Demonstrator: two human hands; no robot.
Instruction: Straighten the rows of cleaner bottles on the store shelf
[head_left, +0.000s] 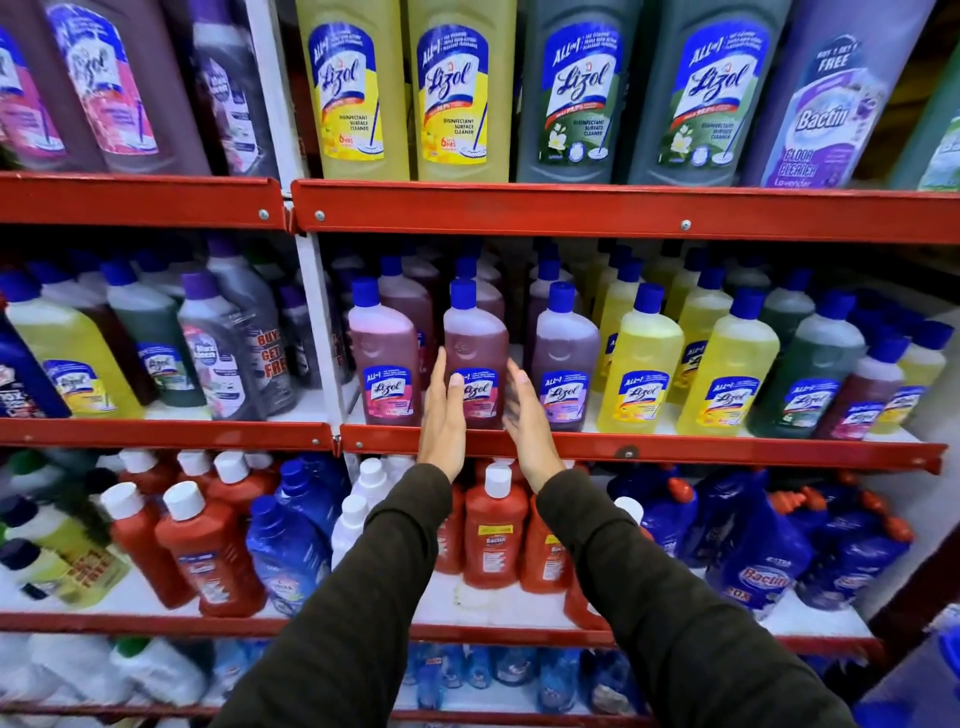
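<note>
- The pink Lizol bottle (475, 358) stands at the front edge of the red middle shelf (675, 447), label "ALL in 1 Lizol" facing out.
- The left hand (443, 415) and right hand (527, 418) flank it, fingers straight and spread flat, gripping nothing; whether the palms touch it is unclear.
- A pink neighbour (384, 358) and a purple one (565, 364) stand just beside, with narrow gaps.
- Above, yellow bottles (353, 88) read "Disinfectant Surface Cleaner".
- Below, red bottles (491, 530) read "Bactin".

red shelf rails (623, 210) | white upright post (311, 291) | white shelf boards (467, 603)
</note>
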